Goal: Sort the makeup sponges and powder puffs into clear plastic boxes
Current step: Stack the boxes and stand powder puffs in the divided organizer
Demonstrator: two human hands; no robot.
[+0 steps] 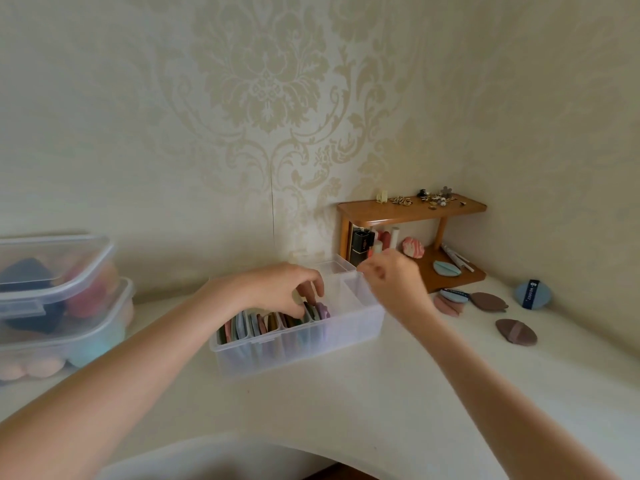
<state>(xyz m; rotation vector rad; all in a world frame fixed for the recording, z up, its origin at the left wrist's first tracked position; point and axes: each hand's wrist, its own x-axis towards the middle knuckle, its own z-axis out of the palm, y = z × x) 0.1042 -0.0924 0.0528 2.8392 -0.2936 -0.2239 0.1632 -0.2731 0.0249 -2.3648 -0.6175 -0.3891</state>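
Our clear box (pixel 298 344) sat mid-table (pixel 346 410) w/ puffs (pixel 273 323) upright in its left slots. Left hand (pixel 277 289), fingers curled, pinched a dark puff (pixel 309 310) there. Right hand (pixel 391 282), blurred, at the far rim; grip state unclear. Blue puff (pixel 532 295) strap text unreadable.

Walls: cream wallpaper (pixel 270 98) printed with a pale damask pattern; two walls are joined at a corner on the right.
Surface: an off-white tabletop (pixel 346 403) with a curved near edge.
Furniture: a small wooden shelf (pixel 412 211) is set in the corner.
Light: soft, even daylight.
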